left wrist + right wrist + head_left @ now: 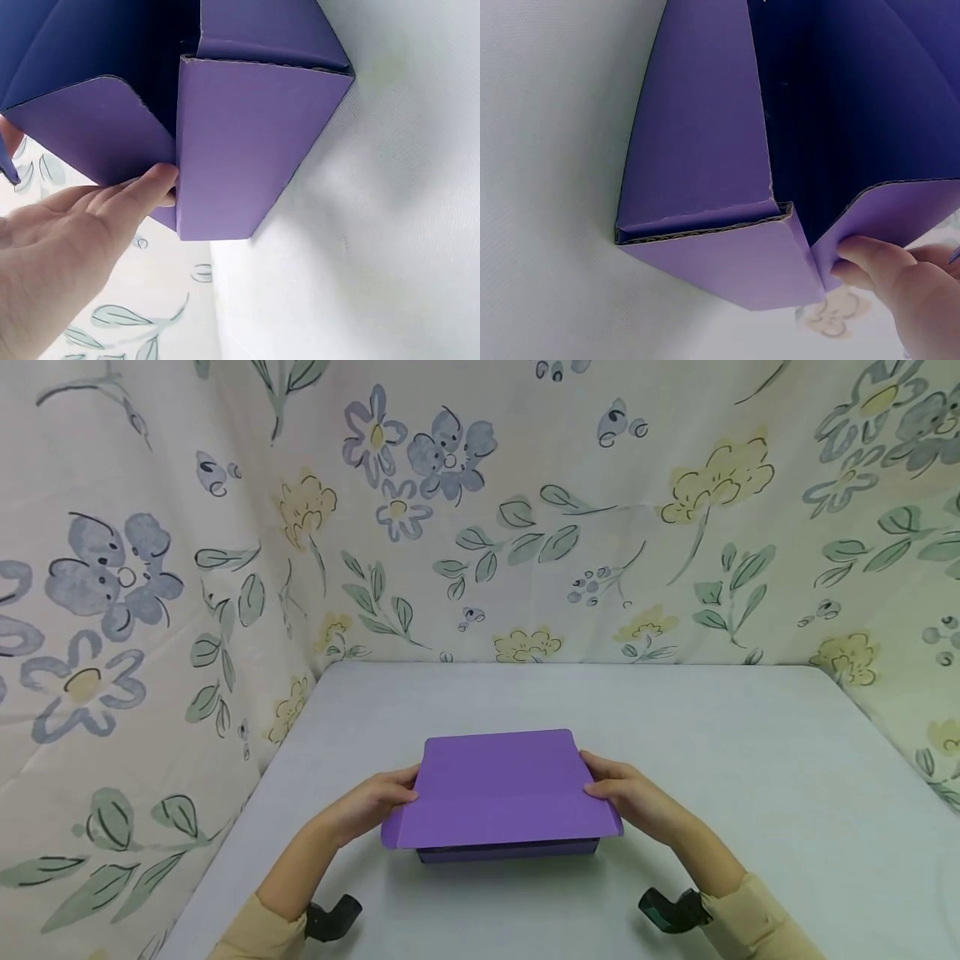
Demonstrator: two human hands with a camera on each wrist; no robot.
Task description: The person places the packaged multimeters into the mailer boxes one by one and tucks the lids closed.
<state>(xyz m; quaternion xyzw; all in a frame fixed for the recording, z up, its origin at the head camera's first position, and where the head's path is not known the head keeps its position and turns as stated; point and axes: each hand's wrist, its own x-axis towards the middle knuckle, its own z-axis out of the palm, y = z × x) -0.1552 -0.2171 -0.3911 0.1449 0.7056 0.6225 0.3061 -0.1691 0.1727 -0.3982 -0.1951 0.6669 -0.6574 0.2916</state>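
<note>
A purple cardboard box (517, 852) sits on the white table, its hinged lid (502, 789) tilted down over it with a dark gap left at the front. My left hand (375, 803) holds the lid's left side. In the left wrist view its fingers are at the side flap (105, 135), close beside the box's end wall (240, 142). On the opposite side, my right hand (637, 795) grips the lid's right edge. Thumb and fingers pinch the right flap (900, 214) near the box corner. Only the shadowed interior (799, 112) shows between wall and lid.
The white table (750, 735) stretches around the box. Floral cloth (525, 527) hangs behind it and along both sides. A black wrist-worn device (333, 918) is on the left sleeve, and another black device (671, 910) is on the right.
</note>
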